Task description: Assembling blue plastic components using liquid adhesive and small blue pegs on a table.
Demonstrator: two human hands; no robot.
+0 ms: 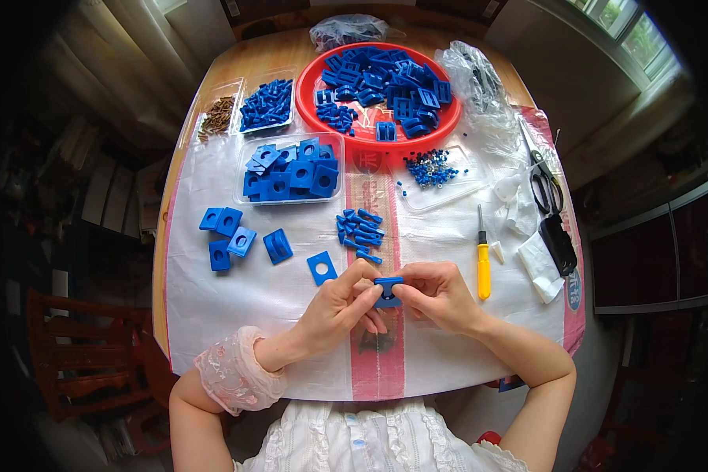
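Observation:
Both my hands meet near the table's front, pinching one small blue plastic part (388,292) between them. My left hand (344,301) grips its left side with thumb and fingers; my right hand (439,296) holds the right side the same way. My fingers cover much of the part. Just beyond my left hand lies a flat blue square plate with a round hole (316,276). Several slim blue pieces (359,231) lie in a loose pile past my hands. A curved blue part (277,246) and several blue square pieces with holes (219,256) lie further left.
A red round basin (300,98) of blue parts stands at the back. Clear trays hold square plates (278,187), slim blue pieces (266,105) and brass-coloured screws (217,118). Tiny blue and metallic bits (431,168) lie right of centre. A yellow-handled screwdriver (484,271) and black-handled scissors (544,189) lie at right.

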